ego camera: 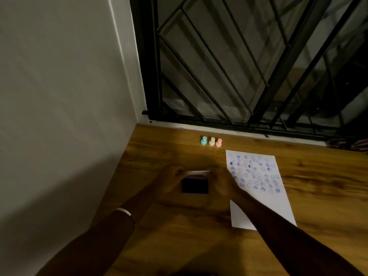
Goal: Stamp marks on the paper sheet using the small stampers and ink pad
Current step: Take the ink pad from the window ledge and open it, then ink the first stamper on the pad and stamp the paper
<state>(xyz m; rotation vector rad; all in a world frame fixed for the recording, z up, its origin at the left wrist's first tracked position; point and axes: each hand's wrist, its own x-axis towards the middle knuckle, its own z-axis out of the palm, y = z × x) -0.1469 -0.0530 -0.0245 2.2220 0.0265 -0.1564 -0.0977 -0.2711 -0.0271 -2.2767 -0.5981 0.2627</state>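
- Left hand (pixel 172 181) at left edge of ink pad (pixel 195 186), fingers curled onto white lid (pixel 199 172); motion-blurred, so how firmly curled: cannot tell.
- Right hand (pixel 223 183) mirrored at pad's right edge, fingertips on same lid, partly curled; blur hides the exact grip.
- Lid hinged up along pad's far edge, seen edge-on as a pale strip between the 2 hands; long axis left-right.
- Dark ink surface exposed, directly between both hands, just nearer the person than the lid.
- Likely step, judged from layout: closing or opening the pad; which one not readable from 1 frame.
- Paper sheet (pixel 256 186) just right of pad, under right forearm; upper two-thirds covered with blue-purple stamp marks, lower part blank.
- 3 small stampers in a row beyond the pad, upright, untouched: teal stamper (pixel 203 140), cream stamper (pixel 212 141), pink stamper (pixel 218 143).
- Key relation: stampers lie straight ahead of both hands, well apart from them, roughly equidistant; sheet on the right hand's side.
- Wooden table (pixel 179 226) under everything; window grille (pixel 249 66) behind.
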